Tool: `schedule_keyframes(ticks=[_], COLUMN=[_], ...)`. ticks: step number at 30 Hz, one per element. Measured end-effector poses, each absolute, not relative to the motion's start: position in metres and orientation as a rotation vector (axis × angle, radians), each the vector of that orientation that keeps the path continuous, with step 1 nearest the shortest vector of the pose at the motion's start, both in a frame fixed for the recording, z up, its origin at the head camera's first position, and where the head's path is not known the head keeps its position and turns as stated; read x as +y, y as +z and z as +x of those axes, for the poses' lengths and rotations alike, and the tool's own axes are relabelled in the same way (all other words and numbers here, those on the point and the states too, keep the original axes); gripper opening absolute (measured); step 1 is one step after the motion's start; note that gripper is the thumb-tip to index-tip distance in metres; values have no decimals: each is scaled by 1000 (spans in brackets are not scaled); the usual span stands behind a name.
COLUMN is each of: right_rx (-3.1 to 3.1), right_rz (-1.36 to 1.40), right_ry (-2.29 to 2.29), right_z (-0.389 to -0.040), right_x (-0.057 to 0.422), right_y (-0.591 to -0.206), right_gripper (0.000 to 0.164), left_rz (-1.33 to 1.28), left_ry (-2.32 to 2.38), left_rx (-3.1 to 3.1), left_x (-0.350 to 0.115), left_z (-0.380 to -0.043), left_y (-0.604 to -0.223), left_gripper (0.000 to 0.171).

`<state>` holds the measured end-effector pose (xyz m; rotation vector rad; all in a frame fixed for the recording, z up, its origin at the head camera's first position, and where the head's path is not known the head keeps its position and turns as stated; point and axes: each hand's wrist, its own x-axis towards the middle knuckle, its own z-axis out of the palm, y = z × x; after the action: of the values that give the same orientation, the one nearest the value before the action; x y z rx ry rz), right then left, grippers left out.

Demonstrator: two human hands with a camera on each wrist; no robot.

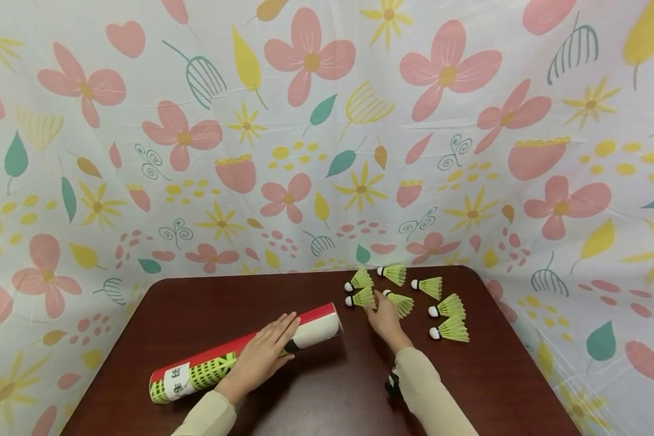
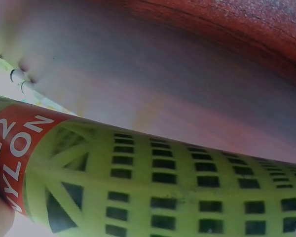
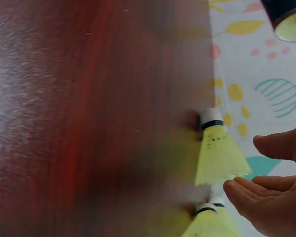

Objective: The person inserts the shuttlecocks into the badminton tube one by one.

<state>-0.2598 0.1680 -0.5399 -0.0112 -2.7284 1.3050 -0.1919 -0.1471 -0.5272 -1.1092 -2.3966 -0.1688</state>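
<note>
White cloth printed with pink and yellow flowers is the largest surface, and before it stands a dark red-brown table. On the left part of this table, the badminton shuttlecock tube, coloured red, white and yellow-green, lies slantwise. The left hand holds the tube, with the fingers laid across its upper side and the thumb at the near side. The right hand grips nothing: its thumb stands apart from its fingers. Smallest are seven yellow-green nylon-looking shuttlecocks, which lie loosely at the right rear of the table. As I judge it, the round tube could roll if the left hand becomes too light on it. Also, the right fingers could push a thin skirt out of shape, or knock a neighbour towards the rear edge, because the shuttlecocks lie close together. As for the fingers, the left front shuttlecock is just to the left of the right fingertips, and the middle shuttlecock is just to their right. In the right wrist view, one skirt rim comes very near the fingertips, while its white head points away; whether they touch, I cannot tell.
</note>
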Motion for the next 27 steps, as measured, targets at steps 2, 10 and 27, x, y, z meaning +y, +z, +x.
schedule_keyframes(ticks=[2,10,27], right_rx=[-2745,-2709,-2580], right_rz=[-35,-70,22], right_ry=[1282,1272,1331], right_z=[-259,-254,-244], right_x=[167,164,170], right_y=[-543,-553,-554], right_gripper=[53,32,14], left_rz=[-1108,-1109,-1111], left_ry=[-164,-153,-161], left_rx=[-2393,-2361,-2367], left_x=[-147,-147,-146], left_z=[-191,-191,-191], left_y=[-528,-529,-528], left_gripper=[86,87,89])
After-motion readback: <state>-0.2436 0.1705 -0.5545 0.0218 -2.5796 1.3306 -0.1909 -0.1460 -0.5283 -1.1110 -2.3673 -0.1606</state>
